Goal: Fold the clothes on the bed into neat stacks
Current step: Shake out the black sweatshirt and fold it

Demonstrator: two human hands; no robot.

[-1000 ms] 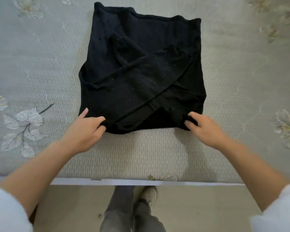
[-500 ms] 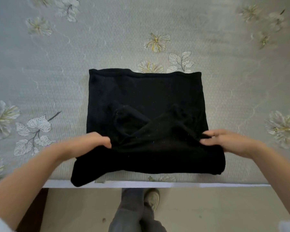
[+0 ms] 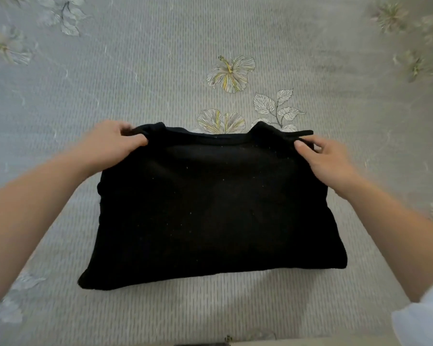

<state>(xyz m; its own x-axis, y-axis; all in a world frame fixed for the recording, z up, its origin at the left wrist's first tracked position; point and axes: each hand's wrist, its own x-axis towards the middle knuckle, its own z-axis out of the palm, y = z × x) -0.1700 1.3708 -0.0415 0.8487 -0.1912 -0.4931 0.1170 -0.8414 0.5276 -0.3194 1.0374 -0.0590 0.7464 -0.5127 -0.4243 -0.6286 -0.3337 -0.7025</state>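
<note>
A black knit garment lies folded in half on the grey flowered bed cover, its fold line toward me and its loose edge at the far side. My left hand grips the far left corner of the top layer. My right hand pinches the far right corner between thumb and fingers. The sleeves are hidden inside the fold. Both corners sit slightly raised above the cover.
The bed's near edge runs along the bottom of the view. Printed flowers and leaves mark the cover beyond the garment. Bare cover stretches to the left, right and far side.
Both hands carried the garment's near hem up and over to the far edge, folding it in half and covering the crossed sleeves. The view shifted forward over the bed.
</note>
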